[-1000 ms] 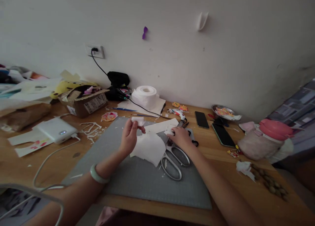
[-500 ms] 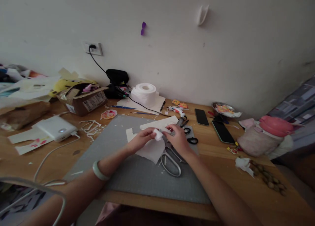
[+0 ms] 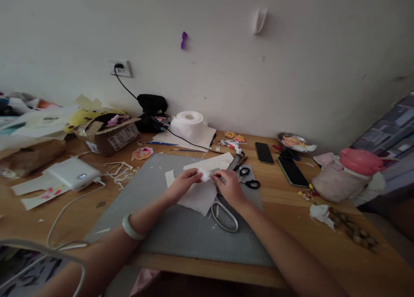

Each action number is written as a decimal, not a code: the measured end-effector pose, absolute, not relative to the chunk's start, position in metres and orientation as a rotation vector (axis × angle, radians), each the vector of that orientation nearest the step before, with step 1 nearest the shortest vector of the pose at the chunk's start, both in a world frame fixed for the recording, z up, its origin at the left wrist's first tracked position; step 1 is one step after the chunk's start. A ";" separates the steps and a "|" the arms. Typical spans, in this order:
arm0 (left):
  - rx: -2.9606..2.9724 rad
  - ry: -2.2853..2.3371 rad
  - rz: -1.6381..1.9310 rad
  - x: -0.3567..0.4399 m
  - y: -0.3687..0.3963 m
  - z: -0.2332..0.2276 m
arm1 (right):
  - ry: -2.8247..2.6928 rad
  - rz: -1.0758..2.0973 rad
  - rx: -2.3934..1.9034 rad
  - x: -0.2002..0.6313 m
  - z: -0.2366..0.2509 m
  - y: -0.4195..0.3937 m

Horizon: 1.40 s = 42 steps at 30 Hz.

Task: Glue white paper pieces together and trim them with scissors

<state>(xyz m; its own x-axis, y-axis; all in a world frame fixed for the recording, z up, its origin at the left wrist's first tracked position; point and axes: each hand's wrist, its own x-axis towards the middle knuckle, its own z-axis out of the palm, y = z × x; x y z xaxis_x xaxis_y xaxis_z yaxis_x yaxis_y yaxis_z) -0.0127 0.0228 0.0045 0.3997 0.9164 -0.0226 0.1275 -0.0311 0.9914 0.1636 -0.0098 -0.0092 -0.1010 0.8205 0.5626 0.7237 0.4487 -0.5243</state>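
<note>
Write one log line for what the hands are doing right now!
left hand: pinching small white piece | right hand: pinching same piece | under hands: white paper, scissors, grey mat

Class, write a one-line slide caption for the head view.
Both hands, left hand and right hand, pinch a small white piece above scissors.

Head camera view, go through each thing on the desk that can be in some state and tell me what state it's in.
Left hand: pinching small white piece.
Right hand: pinching the same piece.
Large scissors: lying on grey cutting mat, blades hidden.
Cardboard box: flaps open.
Two phones: screens dark.
White power bank: light on, cable attached.
Wall socket: black plug in.
</note>
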 end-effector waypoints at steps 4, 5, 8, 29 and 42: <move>1.326 1.016 0.930 -0.012 0.024 0.005 | -1.861 0.130 -1.342 0.164 -0.011 -0.009; 1.307 1.035 0.951 -0.012 0.024 0.005 | -1.855 0.120 -1.364 0.165 -0.011 -0.009; 1.260 1.083 1.003 -0.013 0.026 0.007 | -1.853 0.143 -1.407 0.165 -0.012 -0.008; 1.631 0.840 0.760 -0.012 0.016 0.010 | -1.130 1.004 -1.302 0.156 -0.013 -0.006; 1.184 1.071 1.170 -0.015 0.029 0.007 | -1.165 1.222 -1.276 0.155 -0.011 -0.006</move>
